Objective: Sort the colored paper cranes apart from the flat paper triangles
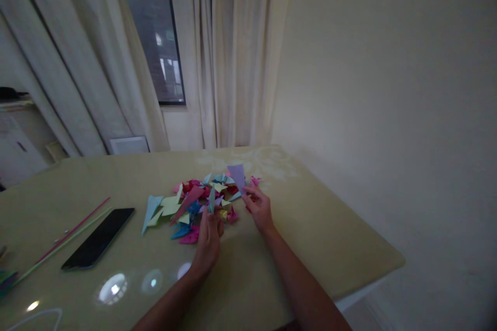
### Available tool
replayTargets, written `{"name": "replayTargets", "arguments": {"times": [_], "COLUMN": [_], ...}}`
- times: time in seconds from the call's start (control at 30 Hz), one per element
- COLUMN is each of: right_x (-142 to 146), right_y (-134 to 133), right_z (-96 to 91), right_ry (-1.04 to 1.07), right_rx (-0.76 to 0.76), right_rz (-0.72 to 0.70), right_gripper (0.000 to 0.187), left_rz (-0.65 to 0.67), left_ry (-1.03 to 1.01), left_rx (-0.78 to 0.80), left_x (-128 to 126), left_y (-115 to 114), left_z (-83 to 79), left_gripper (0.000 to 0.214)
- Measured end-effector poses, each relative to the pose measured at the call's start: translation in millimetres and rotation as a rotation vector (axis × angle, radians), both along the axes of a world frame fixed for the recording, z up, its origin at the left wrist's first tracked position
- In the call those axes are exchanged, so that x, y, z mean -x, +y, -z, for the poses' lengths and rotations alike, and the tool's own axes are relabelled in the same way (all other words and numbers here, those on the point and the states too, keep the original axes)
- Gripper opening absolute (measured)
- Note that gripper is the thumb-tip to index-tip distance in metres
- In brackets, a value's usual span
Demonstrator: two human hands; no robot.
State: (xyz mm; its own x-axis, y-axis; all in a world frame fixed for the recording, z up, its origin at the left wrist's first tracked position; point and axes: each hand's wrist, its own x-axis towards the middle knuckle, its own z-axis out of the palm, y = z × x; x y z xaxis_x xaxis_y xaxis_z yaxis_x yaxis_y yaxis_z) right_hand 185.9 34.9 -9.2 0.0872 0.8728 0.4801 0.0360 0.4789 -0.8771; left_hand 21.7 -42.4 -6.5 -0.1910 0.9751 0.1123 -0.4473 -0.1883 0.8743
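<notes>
Above the counter [330, 232], the left hand [208, 238] is pinching a pale-green folded paper [212, 199] upright while the right hand [259, 210] is holding a tapering purple paper [236, 175], long axis near-upright, to its right, the paper pile [193, 207] lying mostly leftward.

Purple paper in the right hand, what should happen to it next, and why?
Perhaps the right hand should bring the purple paper toward the pale blue-green paper: the left hand holds that one, and the two are apart.
</notes>
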Motion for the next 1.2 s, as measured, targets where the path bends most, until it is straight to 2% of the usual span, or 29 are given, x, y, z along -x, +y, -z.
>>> {"name": "replayTargets", "arguments": {"times": [0.07, 0.17, 0.23, 0.4, 0.6, 0.77, 0.97, 1.03, 1.2], "right_x": [2.3, 7.9, 11.2, 7.6, -8.1, -3.4, 15.8, 21.2, 34.8], "right_y": [-1.5, -6.7, -10.9, -13.0, -6.9, -12.9, -22.0, -25.7, -39.3], "right_z": [-4.7, -10.0, -13.4, -22.7, -27.3, -24.5, -15.3, -14.0, -16.0], "right_ry": [0.166, 0.352, 0.387, 0.502, 0.705, 0.524, 0.214, 0.143, 0.011], "right_rx": [0.106, 0.196, 0.215, 0.211, 0.305, 0.312, 0.235, 0.184, 0.016], "right_rz": [-0.098, -0.221, -0.287, -0.223, -0.239, -0.382, -0.437, -0.414, -0.237], "right_gripper": [0.025, 0.033, 0.034, 0.026, 0.033, 0.037, 0.032, 0.031, 0.023], "left_rz": [-0.008, 0.025, 0.049, 0.034, -0.021, -0.048, -0.035, -0.044, -0.109], "left_ry": [0.026, 0.016, -0.022, -0.107, -0.108, 0.003, 0.166, 0.154, 0.136], "left_rx": [0.013, 0.052, 0.078, 0.109, 0.185, 0.191, 0.089, 0.086, 0.064], "left_x": [0.3, 0.7, 1.1, 3.2, 4.9, 4.8, 4.0, 3.1, 5.7], "left_y": [0.5, 1.6, 2.4, 3.9, 4.6, 4.9, 2.1, 1.7, 0.4], "left_z": [-1.2, -1.1, -0.7, -5.9, -11.8, -5.4, -2.3, -4.6, -4.6], "left_gripper": [0.063, 0.065, 0.066, 0.063, 0.07, 0.073, 0.068, 0.068, 0.068]}}
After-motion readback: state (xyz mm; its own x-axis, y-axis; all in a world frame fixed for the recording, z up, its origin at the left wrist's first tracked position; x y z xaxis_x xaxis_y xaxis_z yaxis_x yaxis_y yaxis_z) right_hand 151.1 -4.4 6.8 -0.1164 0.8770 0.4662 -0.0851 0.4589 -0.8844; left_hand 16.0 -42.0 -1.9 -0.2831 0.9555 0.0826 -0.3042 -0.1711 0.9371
